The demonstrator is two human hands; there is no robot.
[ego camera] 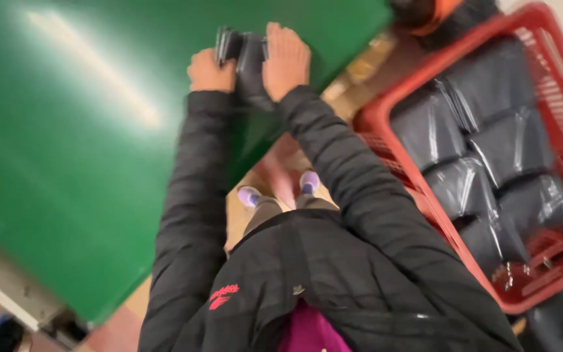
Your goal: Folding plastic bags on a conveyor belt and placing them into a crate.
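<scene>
Your left hand (211, 70) and right hand (286, 60) clamp a dark stack of bags (245, 55) together at the green table's (66, 163) far edge, while the red crate (373, 120) sits full beside you

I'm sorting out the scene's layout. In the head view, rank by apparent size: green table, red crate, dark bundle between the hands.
1. green table
2. red crate, though partly cut off
3. dark bundle, clearly smallest

The left hand (211, 72) and right hand (286, 60) cover the near part of the blurred dark stack (242, 49) between them. The red crate (558, 287) runs off the right edge, and its dark packets (483, 137) are smeared.
</scene>
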